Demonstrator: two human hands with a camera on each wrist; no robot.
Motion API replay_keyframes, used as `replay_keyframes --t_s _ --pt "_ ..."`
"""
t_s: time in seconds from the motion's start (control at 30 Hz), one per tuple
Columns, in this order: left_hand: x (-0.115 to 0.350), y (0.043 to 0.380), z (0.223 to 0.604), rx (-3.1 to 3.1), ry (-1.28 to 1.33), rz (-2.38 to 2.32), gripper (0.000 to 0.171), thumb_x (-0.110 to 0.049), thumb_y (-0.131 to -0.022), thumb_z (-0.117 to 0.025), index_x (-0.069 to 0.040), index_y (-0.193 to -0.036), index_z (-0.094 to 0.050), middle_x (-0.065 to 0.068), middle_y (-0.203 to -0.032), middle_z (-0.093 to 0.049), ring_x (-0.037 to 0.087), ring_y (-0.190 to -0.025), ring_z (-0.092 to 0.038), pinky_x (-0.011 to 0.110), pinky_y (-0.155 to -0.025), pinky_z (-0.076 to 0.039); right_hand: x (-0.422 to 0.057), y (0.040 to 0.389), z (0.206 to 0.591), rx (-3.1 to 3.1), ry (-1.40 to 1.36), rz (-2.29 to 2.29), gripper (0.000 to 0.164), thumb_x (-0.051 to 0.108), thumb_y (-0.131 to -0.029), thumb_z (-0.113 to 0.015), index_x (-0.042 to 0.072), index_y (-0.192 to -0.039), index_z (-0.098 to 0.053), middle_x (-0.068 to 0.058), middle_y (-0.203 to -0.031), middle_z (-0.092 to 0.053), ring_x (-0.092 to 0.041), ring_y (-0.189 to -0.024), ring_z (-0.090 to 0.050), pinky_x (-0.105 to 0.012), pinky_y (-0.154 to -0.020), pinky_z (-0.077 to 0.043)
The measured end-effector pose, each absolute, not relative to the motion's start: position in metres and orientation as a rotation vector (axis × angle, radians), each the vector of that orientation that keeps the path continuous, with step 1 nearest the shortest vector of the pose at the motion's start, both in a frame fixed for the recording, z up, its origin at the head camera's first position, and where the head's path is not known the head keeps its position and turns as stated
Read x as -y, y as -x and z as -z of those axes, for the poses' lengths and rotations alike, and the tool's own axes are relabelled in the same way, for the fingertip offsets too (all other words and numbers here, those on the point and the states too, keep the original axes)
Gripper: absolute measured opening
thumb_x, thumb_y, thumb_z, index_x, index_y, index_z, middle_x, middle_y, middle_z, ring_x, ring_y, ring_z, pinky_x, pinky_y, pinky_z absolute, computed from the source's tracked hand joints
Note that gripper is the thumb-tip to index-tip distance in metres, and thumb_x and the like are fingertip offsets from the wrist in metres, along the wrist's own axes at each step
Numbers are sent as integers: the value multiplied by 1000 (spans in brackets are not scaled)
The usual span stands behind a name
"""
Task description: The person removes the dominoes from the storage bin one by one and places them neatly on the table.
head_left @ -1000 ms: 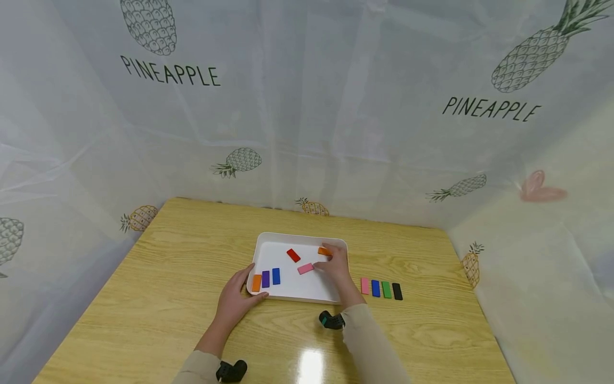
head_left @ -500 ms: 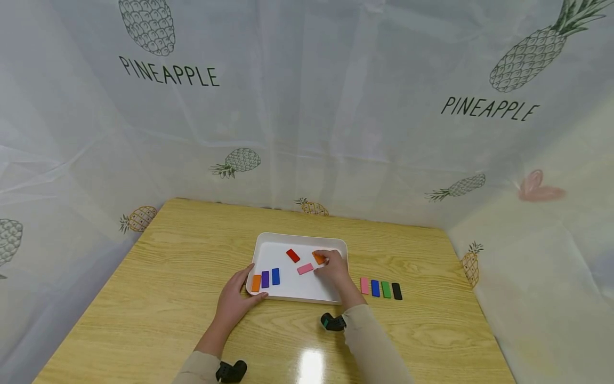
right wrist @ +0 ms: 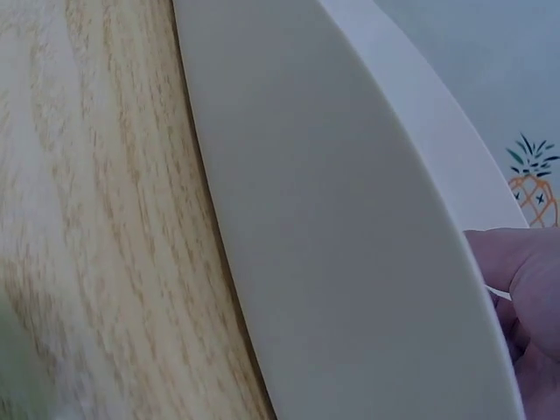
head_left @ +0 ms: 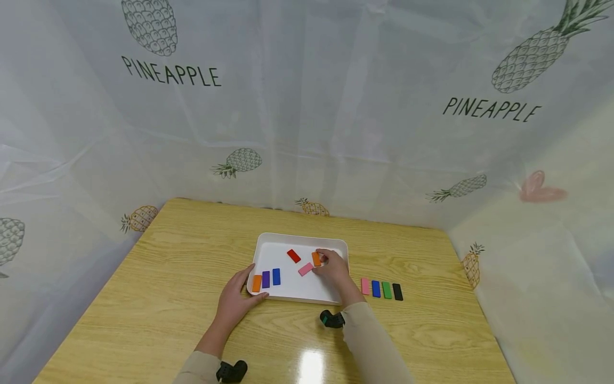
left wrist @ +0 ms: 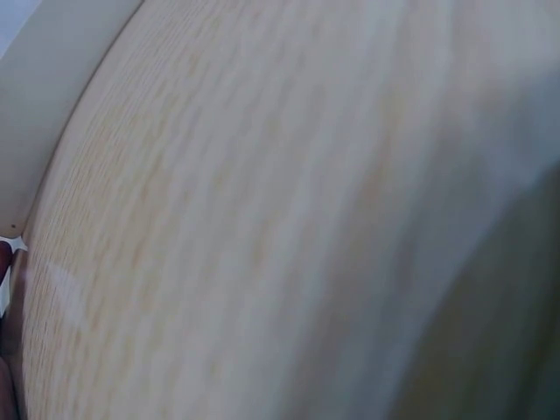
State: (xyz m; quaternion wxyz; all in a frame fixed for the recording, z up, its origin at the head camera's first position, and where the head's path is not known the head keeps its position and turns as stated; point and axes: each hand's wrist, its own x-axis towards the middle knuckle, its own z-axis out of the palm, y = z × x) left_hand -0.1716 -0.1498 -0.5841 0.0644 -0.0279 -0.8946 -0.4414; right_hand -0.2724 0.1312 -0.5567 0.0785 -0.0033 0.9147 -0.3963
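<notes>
A white tray (head_left: 297,292) holds small flat domino-shaped blocks. My left hand (head_left: 236,298) holds the tray's near left corner, fingers along the left rim and thumb at the front rim. Inside the tray, my right hand (head_left: 334,269) has an orange block (head_left: 316,259) between its index finger and thumb. Beside the thumb lies a pink block (head_left: 305,269), tilted, and a red block (head_left: 293,256) is farther back. Near the left hand, an orange block (head_left: 257,283), a purple block (head_left: 266,279) and a blue block (head_left: 276,277) stand in a row.
Right of the tray, a pink block (head_left: 365,286), a blue block (head_left: 376,289), a green block (head_left: 386,290) and a black block (head_left: 397,292) line up on the wooden table (head_left: 192,250). A pineapple-print curtain (head_left: 307,106) surrounds the table's back and sides.
My right hand has drawn the orange block leftward and turned it from lying crosswise to nearly lengthwise. The pink block beside it has turned slightly. The left hand stays put.
</notes>
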Motion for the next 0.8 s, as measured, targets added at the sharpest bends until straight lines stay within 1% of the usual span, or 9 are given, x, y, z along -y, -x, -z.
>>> replay_keyframes --t_s 0.17,0.3,0.43,0.5,0.63,0.8 --pt "150 172 585 2698 95 1316 93 -55 -72 -81 -16 -148 -45 13 -140 -51 37 -129 -44 59 -104 -36 -130 271 555 -2727 -23 1193 46 11 -77 -84 9 -121 -67 -3 -91 -54 -20 -81 -48 -30 -69 -42" --pt "151 172 585 2694 93 1320 93 -55 -72 -82 -15 -148 -45 14 -140 -51 38 -129 -45 59 -103 -36 -129 269 553 -2735 20 1148 42 13 -76 -85 9 -114 -67 -2 -90 -54 -20 -81 -48 -31 -70 -43" --pt "151 173 584 2698 97 1319 93 -55 -72 -81 -15 -148 -45 14 -140 -51 38 -129 -45 60 -104 -36 -131 265 552 -2751 100 1061 42 17 -72 -88 9 -107 -66 -1 -90 -54 -19 -82 -48 -31 -72 -44" --pt "151 173 585 2697 95 1316 93 -55 -72 -81 -16 -148 -45 14 -140 -51 38 -129 -45 60 -104 -36 -132 263 551 -2748 143 1032 43 19 -71 -89 9 -106 -65 -1 -92 -54 -19 -83 -48 -32 -73 -44" --pt "151 173 585 2693 103 1309 93 -56 -72 -80 -16 -148 -45 15 -139 -51 39 -128 -45 61 -103 -36 -133 257 548 -2714 192 1027 45 18 -70 -90 9 -105 -62 -2 -94 -53 -19 -83 -48 -32 -72 -44" --pt "151 172 586 2710 110 1295 94 -57 -73 -79 -15 -148 -44 16 -141 -50 39 -129 -44 61 -103 -35 -138 247 543 -2686 240 1061 45 16 -70 -90 8 -103 -60 -2 -89 -54 -19 -79 -48 -31 -69 -45"
